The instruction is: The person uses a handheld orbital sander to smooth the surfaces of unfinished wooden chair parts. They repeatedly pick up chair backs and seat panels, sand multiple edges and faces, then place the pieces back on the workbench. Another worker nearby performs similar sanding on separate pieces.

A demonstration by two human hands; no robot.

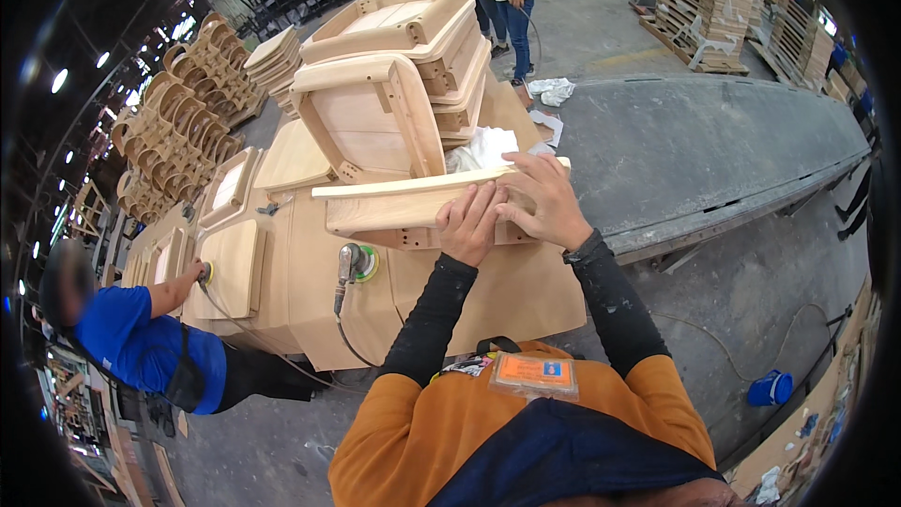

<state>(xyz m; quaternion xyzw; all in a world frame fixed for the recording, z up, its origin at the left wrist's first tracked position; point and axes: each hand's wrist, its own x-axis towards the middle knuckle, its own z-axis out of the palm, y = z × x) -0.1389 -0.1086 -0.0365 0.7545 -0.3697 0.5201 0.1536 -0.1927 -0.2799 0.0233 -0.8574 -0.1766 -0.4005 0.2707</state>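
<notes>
A pale wooden chair seat frame (394, 211) stands tilted on the paper-covered table in front of me, its long edge upward. My left hand (469, 222) is closed against its near side, fingers together and bent. Just right of it, my right hand (547, 202) grips the seat's top edge near the right end, fingertips over the edge and thumb lower down. The thumb comes close to the left fingers. Left of the seat, an orbital sander (353, 264) with a green-rimmed pad rests on the brown paper, its hose trailing toward me.
Stacked seat frames (404, 66) rise behind the seat, with a white cloth (483, 148) beside them. At left, a co-worker in a blue shirt (155, 343) holds a sander on a wooden panel (230, 263). A grey table (704, 160) stands right; a blue bucket (770, 389) sits on the floor.
</notes>
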